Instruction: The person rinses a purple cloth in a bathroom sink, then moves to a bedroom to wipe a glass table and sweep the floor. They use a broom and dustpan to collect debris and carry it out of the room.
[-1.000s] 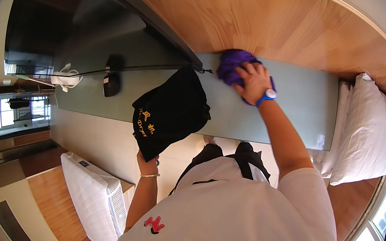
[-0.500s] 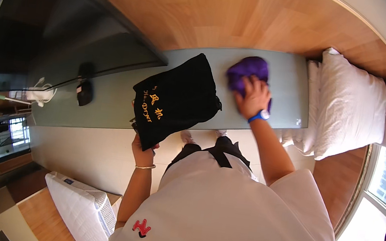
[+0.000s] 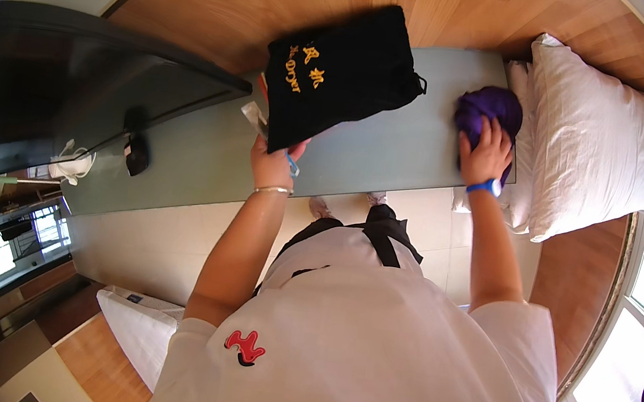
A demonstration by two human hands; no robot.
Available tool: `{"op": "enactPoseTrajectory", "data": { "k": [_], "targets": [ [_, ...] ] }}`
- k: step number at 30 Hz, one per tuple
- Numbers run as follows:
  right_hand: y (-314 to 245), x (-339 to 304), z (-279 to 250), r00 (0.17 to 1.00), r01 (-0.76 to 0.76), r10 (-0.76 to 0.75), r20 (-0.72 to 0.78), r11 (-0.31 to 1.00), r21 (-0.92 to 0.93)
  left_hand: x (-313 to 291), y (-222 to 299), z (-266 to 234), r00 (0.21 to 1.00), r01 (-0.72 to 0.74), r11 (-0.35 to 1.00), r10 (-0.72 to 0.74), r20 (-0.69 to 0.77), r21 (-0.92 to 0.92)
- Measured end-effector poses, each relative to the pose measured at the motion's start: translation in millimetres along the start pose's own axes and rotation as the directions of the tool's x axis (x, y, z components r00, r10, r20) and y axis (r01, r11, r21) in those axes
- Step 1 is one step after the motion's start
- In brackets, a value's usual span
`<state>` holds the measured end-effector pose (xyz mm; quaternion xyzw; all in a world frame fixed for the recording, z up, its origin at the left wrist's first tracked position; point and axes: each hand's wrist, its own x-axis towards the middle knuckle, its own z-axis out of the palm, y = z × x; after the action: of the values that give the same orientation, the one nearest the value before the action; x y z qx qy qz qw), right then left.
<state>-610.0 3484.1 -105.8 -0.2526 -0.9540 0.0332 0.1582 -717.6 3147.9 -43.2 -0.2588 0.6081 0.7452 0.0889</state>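
Note:
A black drawstring bag [image 3: 355, 71] with yellow lettering hangs from my left hand [image 3: 272, 167], lifted above the glass tabletop [image 3: 214, 158]. My left fingers are closed at its lower corner, partly hidden behind the fabric. A clear plastic-looking strip [image 3: 253, 117] and a bit of something blue [image 3: 292, 164] stick out by the same hand; their kind is unclear. Over at the right end of the tabletop, a bunched purple cloth [image 3: 491, 103] lies under my right hand [image 3: 484, 159]. Those fingers curve over the cloth and press on it.
A large dark television [image 3: 99, 98] stands on the left of the tabletop. Beside it are a small black object [image 3: 135, 150] and a white device with cables [image 3: 70, 164]. White pillows [image 3: 589, 147] are stacked against the right end. A wooden panel [image 3: 226, 1] runs behind.
My right hand has slid the purple cloth rightward to the table's end, near the pillows. My left hand has raised the black bag and carried it farther from me.

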Motion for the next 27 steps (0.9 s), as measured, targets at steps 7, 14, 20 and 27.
{"op": "enactPoseTrajectory", "data": {
  "k": [7, 14, 20, 27],
  "targets": [
    [-127, -103, -43, 0.831, 0.38, -0.522, 0.192, 0.785, 0.488, 37, 7, 9, 0.996, -0.046, 0.998, 0.048, 0.07, -0.034],
    [-140, -86, -59, 0.813, -0.215, -0.419, 0.403, 0.427, 0.878, 46, -22, -47, 0.981, -0.147, 0.952, 0.105, 0.164, 0.269],
    [-114, -58, -138, 0.843, -0.537, -0.287, 0.455, -0.492, 0.685, 46, -49, -92, 0.976, 0.031, 0.981, -0.07, 0.205, 0.19],
    [-93, 59, -248, 0.909, -0.262, -0.401, -0.118, -0.767, 0.586, 4, -4, -130, 0.975, -0.056, 0.95, -0.015, 0.221, 0.308]
  ]
}}
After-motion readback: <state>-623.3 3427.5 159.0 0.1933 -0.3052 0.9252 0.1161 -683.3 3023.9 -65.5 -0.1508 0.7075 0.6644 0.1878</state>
